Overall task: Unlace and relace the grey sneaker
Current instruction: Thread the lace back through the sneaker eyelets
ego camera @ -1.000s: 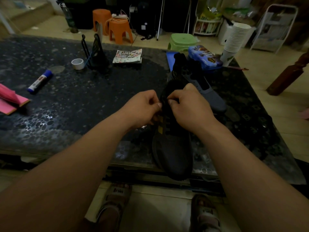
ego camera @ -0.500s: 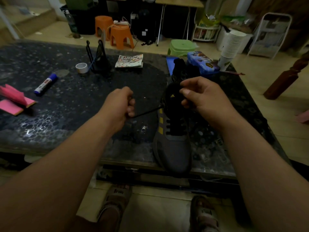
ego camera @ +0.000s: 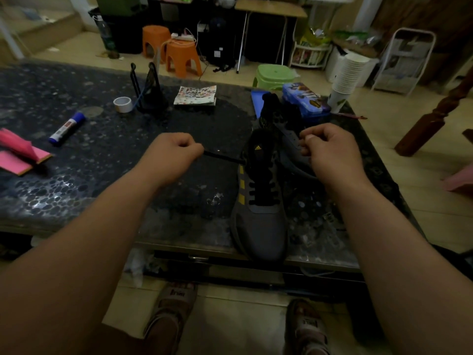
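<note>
Widening since half-second ago: left hand pinches black lace, taut rightward of pinch to grey sneaker on table between hands. Right hand withdrawn rightward, fingers curled, contents unclear. Knot likely undone; unlacing starting.

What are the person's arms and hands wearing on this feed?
Both arms are bare to the frame edge, with no sleeves in view. The left hand and right hand have no gloves, and no watch, bracelet or ring shows. There are no cables or markings.
</note>
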`<move>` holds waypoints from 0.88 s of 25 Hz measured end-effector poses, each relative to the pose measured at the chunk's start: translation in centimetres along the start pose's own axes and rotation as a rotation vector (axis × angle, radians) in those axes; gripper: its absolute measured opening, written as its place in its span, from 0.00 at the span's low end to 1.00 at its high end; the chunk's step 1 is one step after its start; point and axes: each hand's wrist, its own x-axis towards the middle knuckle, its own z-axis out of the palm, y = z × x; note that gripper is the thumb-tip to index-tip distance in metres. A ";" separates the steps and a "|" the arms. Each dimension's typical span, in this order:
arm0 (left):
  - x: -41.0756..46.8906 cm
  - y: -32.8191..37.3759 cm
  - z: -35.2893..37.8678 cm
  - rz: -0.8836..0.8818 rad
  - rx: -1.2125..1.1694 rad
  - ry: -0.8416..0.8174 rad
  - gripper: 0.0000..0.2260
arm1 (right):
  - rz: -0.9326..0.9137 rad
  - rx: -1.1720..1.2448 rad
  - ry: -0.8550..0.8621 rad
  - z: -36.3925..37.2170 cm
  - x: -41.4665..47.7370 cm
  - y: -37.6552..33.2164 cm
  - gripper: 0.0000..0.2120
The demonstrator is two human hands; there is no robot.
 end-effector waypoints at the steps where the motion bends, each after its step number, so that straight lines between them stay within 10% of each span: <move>1: -0.2 0.1 -0.1 0.016 -0.020 0.017 0.12 | 0.014 0.003 -0.002 0.0 -0.1 -0.1 0.10; 11: -3.8 5.7 0.9 0.301 -0.230 -0.068 0.18 | -0.390 -0.202 -0.458 2.6 -4.9 -4.2 0.11; 22: -3.8 7.0 3.6 0.127 -0.650 -0.212 0.13 | -0.005 0.275 -0.107 0.3 -3.6 -3.6 0.12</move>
